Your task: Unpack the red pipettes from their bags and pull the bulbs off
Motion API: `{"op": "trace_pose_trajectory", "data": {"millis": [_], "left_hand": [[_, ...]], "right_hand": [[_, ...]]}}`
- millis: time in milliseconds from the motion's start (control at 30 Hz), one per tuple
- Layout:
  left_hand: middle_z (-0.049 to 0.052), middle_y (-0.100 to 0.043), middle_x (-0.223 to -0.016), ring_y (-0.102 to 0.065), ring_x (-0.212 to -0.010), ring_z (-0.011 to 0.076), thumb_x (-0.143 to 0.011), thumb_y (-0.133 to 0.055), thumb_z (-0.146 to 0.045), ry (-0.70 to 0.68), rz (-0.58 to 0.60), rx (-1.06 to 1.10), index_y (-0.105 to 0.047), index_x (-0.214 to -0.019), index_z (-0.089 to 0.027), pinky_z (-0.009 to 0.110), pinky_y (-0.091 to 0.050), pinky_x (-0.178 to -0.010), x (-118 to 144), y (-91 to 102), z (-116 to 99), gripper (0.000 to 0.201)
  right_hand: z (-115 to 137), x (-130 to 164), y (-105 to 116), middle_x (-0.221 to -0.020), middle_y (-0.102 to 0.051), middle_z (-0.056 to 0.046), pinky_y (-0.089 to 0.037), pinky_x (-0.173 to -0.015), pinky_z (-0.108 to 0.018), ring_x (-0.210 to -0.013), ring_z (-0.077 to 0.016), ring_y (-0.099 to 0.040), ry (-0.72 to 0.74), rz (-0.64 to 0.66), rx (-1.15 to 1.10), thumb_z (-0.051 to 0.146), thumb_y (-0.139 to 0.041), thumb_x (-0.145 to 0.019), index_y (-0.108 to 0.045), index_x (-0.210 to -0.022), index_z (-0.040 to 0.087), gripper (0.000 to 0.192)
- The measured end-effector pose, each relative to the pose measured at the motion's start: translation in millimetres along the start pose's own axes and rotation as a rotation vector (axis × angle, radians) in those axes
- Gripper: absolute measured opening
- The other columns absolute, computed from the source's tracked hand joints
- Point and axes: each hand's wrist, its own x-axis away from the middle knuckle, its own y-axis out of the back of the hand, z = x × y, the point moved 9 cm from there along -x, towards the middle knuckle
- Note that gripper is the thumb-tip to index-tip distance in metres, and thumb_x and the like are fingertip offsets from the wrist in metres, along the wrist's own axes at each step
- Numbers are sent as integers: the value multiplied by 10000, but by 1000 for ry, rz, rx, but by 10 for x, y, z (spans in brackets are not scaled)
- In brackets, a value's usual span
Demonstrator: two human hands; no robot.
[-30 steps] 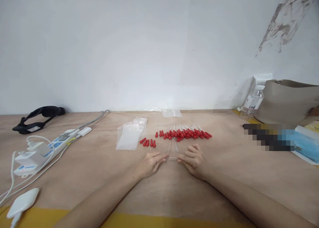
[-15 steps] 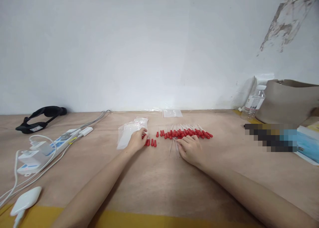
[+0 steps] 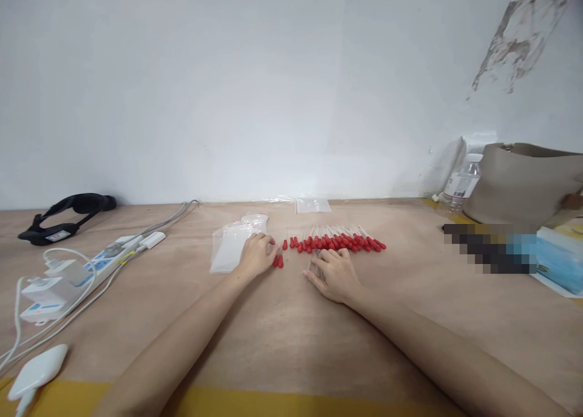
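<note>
My left hand (image 3: 259, 254) is bent over a few loose red rubber bulbs (image 3: 280, 261) beside clear zip bags (image 3: 225, 247). Its fingers curl down on the bulbs and partly cover them. My right hand (image 3: 334, 272) lies low on the table, thumb apart from the curled fingers, with thin clear glass tubes (image 3: 316, 271) between them. Just beyond that hand is a pile of droppers (image 3: 337, 242), red bulbs towards me and clear tubes pointing at the wall. One single dropper (image 3: 285, 244) stands a little left of the pile.
Another clear bag (image 3: 313, 206) lies near the wall. At left are a black strap-like headset (image 3: 68, 220), a power strip (image 3: 102, 262) with cables, and a white charger (image 3: 39, 371). A plastic bottle (image 3: 463, 183), a grey-beige bag (image 3: 519, 183) and a blue mask pack (image 3: 558, 259) occupy the right.
My left hand has shifted over the row of bulbs, hiding more of them. Under my right hand, the tubes that stuck out towards me are now drawn in beneath the fingers.
</note>
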Motion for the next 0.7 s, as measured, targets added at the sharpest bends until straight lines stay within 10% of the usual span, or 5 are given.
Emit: {"op": "trace_pose_trajectory", "data": {"millis": [433, 700], "left_hand": [[126, -639, -741, -518, -909, 316, -733, -455, -351, 237, 215, -100, -633, -568, -162, 410, -361, -755, -449, -490, 67, 307], [161, -563, -977, -469, -973, 309, -860, -354, -323, 108, 8, -155, -590, -856, -114, 430, -340, -808, -165, 31, -140, 316]], "right_hand": [[-256, 147, 152, -915, -480, -72, -343, -732, -323, -853, -171, -491, -84, -117, -164, 393, -462, -823, -624, -903, 188, 273], [-504, 319, 278, -917, -475, -82, -422, -768, -346, -875, -192, -496, -156, -256, -255, 300, -477, -806, -575, -974, 170, 234]]}}
